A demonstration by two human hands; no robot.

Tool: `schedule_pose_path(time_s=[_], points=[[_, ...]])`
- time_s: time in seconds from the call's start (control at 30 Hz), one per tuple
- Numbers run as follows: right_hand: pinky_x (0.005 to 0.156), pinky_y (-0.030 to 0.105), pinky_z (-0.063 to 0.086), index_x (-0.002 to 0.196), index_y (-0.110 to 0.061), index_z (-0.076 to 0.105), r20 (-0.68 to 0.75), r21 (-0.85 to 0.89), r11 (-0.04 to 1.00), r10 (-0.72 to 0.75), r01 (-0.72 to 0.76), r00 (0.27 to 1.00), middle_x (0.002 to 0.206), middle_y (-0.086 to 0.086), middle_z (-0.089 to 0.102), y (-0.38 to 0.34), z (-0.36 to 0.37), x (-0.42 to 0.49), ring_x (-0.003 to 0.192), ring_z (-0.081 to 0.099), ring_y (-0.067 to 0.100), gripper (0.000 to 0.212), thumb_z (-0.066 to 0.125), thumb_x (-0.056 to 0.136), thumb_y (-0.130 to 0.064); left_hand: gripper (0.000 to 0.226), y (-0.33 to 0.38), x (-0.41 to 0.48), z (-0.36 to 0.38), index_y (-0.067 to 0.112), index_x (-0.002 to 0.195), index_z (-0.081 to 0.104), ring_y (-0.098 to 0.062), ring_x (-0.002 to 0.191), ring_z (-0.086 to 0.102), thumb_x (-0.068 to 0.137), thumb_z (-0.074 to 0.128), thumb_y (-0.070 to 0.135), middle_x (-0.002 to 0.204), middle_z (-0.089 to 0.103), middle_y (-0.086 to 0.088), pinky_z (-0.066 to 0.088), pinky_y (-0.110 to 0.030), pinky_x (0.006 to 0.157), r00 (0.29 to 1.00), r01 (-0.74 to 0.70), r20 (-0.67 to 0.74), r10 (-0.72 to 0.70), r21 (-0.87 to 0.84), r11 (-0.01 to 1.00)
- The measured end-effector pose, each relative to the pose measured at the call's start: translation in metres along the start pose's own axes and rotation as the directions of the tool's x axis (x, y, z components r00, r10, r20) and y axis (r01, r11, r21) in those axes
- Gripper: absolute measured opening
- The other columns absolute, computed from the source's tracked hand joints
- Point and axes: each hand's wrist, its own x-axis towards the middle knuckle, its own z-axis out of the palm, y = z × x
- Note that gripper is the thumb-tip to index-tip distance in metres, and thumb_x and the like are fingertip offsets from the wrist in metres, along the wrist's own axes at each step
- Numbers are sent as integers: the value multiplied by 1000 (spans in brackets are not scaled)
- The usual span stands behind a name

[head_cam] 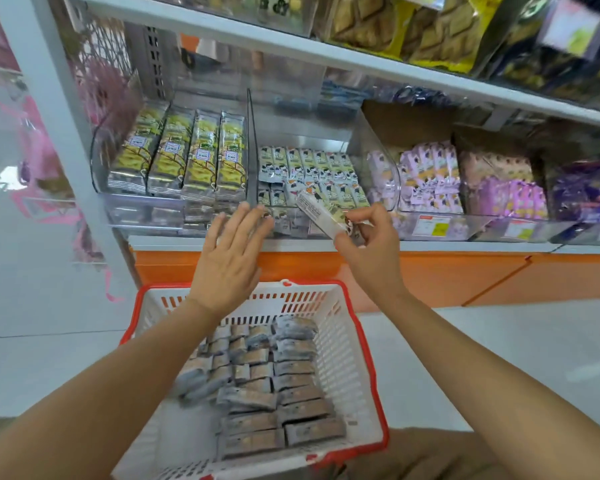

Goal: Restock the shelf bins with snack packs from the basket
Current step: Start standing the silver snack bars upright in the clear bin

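Right hand [368, 251] pinches snack pack [321, 213] before bin [361, 140].

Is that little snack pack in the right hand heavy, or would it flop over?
It is probably light: the right hand holds the snack pack with just its fingertips. It looks fairly stiff, because it sticks out straight without drooping. Its smooth-looking wrapper may be a bit slippery.
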Motion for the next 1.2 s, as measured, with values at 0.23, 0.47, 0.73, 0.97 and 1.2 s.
schedule_pose_path(time_s=[0.23, 0.47, 0.73, 0.97, 1.2], points=[[57, 33, 43, 101, -17, 60, 53, -294, 954, -48, 61, 997, 71, -14, 47, -18, 35, 70, 60, 46, 5, 21, 67, 82, -15, 91, -15, 7, -1, 10, 157, 14, -29, 152, 2, 81, 65, 19, 164, 4, -11, -3, -52, 121, 998, -13, 60, 3, 168, 986], [59, 19, 33, 107, -21, 71, 171, -483, 875, 69, 22, 983, 86, -18, 49, -10, 65, 100, 74, 44, 1, 20, 67, 87, -22, 95, -18, 6, 9, 10, 156, 18, -29, 151, 6, 76, 69, 19, 164, 9, -12, 2, -54, 121, 999, -36, 0, 36, 144, 989], [65, 24, 42, 90, -26, 68, 257, -548, 828, 307, -123, 916, 73, -20, 43, 3, 78, 114, 79, 52, 11, 17, 80, 78, -30, 93, -22, 2, 20, 8, 156, 18, -27, 151, 7, 78, 66, 20, 163, 12, -10, 3, -53, 121, 998, -26, -48, 30, 78, 997], [94, 39, 53, 88, -20, 78, 291, -551, 820, 362, -155, 886, 100, -2, 74, 7, 82, 120, 94, 67, 13, 11, 79, 79, -27, 95, -23, 3, 21, 9, 156, 16, -27, 152, 4, 78, 68, 21, 164, 9, -9, 1, -52, 121, 999, -24, -21, 26, 72, 997], [85, 32, 54, 99, -21, 75, 279, -453, 877, 310, -161, 909, 95, -1, 72, 5, 72, 113, 90, 65, 12, 14, 72, 86, -23, 95, -21, 0, 15, 9, 156, 17, -27, 152, 4, 77, 69, 21, 164, 10, -10, 2, -53, 121, 1000, -22, 21, 21, 65, 998]])
